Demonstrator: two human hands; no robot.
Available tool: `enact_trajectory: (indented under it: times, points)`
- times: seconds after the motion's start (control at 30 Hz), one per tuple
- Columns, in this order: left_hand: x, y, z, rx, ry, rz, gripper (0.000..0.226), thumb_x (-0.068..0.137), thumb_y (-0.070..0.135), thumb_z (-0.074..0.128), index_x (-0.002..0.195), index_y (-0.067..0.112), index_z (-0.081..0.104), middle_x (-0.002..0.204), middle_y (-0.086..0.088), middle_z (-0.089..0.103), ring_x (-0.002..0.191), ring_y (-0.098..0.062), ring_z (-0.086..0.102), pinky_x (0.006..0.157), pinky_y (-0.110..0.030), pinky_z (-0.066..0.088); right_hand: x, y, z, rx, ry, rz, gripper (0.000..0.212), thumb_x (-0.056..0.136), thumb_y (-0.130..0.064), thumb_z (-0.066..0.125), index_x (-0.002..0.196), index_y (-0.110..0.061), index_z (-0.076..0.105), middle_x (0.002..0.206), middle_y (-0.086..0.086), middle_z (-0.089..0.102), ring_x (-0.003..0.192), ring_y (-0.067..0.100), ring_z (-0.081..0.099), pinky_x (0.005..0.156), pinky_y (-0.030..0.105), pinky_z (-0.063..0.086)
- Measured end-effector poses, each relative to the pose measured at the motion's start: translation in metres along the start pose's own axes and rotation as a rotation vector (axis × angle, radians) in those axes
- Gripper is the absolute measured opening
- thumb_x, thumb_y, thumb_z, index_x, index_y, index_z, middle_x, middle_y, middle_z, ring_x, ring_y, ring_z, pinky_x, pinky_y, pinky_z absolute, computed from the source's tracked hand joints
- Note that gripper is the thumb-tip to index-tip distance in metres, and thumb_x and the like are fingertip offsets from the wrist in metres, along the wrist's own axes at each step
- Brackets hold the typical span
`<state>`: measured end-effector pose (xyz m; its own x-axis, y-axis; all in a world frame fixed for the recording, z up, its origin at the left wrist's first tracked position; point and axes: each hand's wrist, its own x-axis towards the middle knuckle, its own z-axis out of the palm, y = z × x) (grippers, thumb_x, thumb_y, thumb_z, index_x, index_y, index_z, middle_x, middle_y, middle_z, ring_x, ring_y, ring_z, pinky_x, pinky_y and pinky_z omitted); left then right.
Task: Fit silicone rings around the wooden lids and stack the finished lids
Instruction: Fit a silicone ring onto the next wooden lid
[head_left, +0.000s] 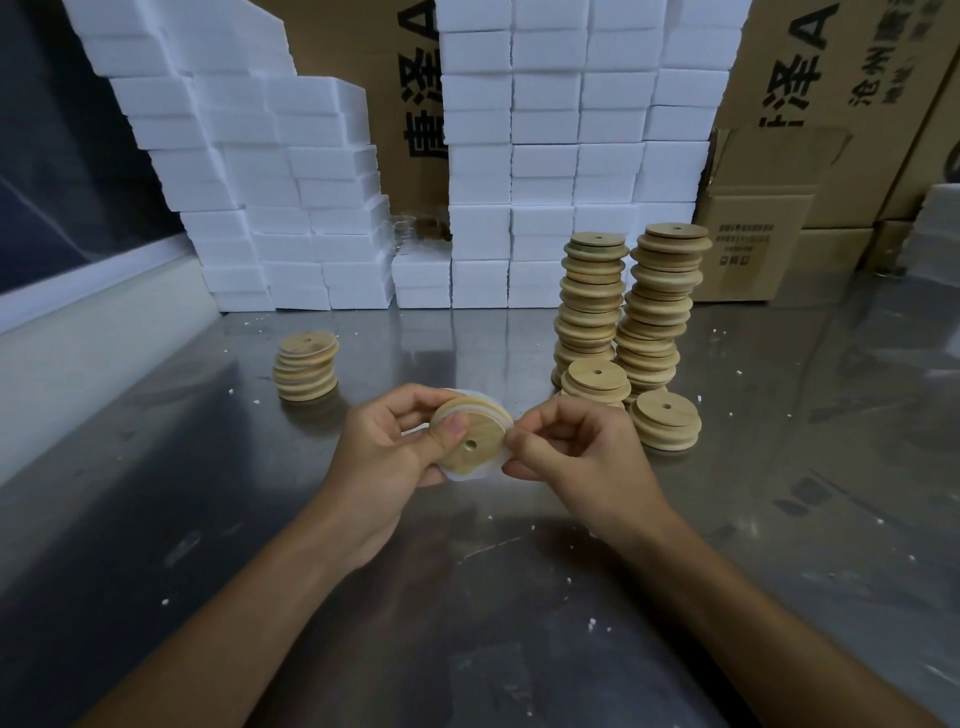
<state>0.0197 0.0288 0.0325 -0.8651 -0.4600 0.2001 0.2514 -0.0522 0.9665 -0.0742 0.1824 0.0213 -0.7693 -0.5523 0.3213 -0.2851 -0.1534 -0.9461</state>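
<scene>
**Ring going onto a lid held over the desk**

Nearest the camera, two bare forearms reach in over the metal desk (208, 519), which is flecked with white crumbs. The left hand (387, 457) forms the holding grip: its fingers curl behind a wooden lid (472, 441) and the thumb presses on the lid's face, keeping the disc tilted so its centre hole and its edge are both open to the other hand. The right hand (576, 457) makes a narrow pinching grip at the lid's right edge, thumb and forefinger closed on the translucent silicone ring (496, 410), which shows as a pale band around the upper rim and below the lid. Judging by that loose band, the ring is only partly seated and the pinch is there to stretch it over the edge.

Just beyond the right-hand grip stand two low stacks of lids (665, 421), and behind them two tall, slightly crooked columns of lids (623, 306), close enough to be reached without shifting. Beyond the left-hand grip, well apart from the others, a short stack (306, 366) stands alone; it is probably the finished pile, kept separate to avoid mixing, though rings on it cannot be made out.

Farthest off, white foam blocks (545, 156) are piled against cardboard cartons (831, 104).
</scene>
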Motion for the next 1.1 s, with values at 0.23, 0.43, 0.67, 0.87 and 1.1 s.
enact_trajectory:
  times: [0.23,0.43,0.67,0.87,1.1]
  points:
    - [-0.001,-0.003,0.005,-0.109,-0.002,-0.074,0.026,0.066,0.018,0.071,0.086,0.006,0.06,0.093,-0.013,0.073,0.081,-0.025,0.073,0.065,-0.04,0.061,-0.001,-0.001,0.004,0.073,0.064,0.054,0.012,0.083,0.0,0.075,0.077,-0.006,0.067,0.075,0.015,0.074,0.07,0.026,0.073,0.071,0.042,0.063]
    - [-0.002,-0.003,0.003,0.205,-0.048,0.023,0.022,0.077,0.001,0.075,0.094,0.011,0.064,0.097,-0.011,0.072,0.085,-0.023,0.072,0.061,-0.034,0.059,-0.001,0.0,0.003,0.035,0.051,0.017,0.007,0.083,0.0,0.075,0.08,-0.003,0.069,0.077,0.014,0.074,0.07,0.021,0.072,0.071,0.039,0.063]
    - [0.0,0.0,-0.002,0.205,-0.06,0.046,0.025,0.076,0.007,0.074,0.099,0.014,0.07,0.089,-0.005,0.073,0.075,-0.014,0.069,0.058,-0.025,0.055,-0.002,-0.003,0.002,0.121,0.001,0.083,0.005,0.084,0.002,0.072,0.083,0.005,0.069,0.082,0.021,0.075,0.078,0.029,0.073,0.078,0.04,0.062]
    - [0.001,0.008,-0.011,0.098,-0.129,-0.068,0.031,0.06,0.021,0.077,0.091,0.022,0.078,0.092,-0.005,0.074,0.078,-0.017,0.069,0.059,-0.025,0.054,-0.003,-0.01,0.001,0.211,-0.115,0.152,0.013,0.086,0.005,0.068,0.076,-0.002,0.071,0.078,0.016,0.075,0.078,0.022,0.074,0.074,0.033,0.062]
    - [0.001,0.012,-0.015,0.076,-0.218,-0.119,0.033,0.06,0.027,0.078,0.093,0.024,0.078,0.093,-0.002,0.074,0.082,-0.014,0.07,0.061,-0.025,0.055,-0.004,-0.012,-0.002,0.162,-0.128,0.167,0.011,0.083,0.009,0.069,0.074,0.003,0.07,0.078,0.02,0.074,0.075,0.027,0.074,0.073,0.034,0.062]
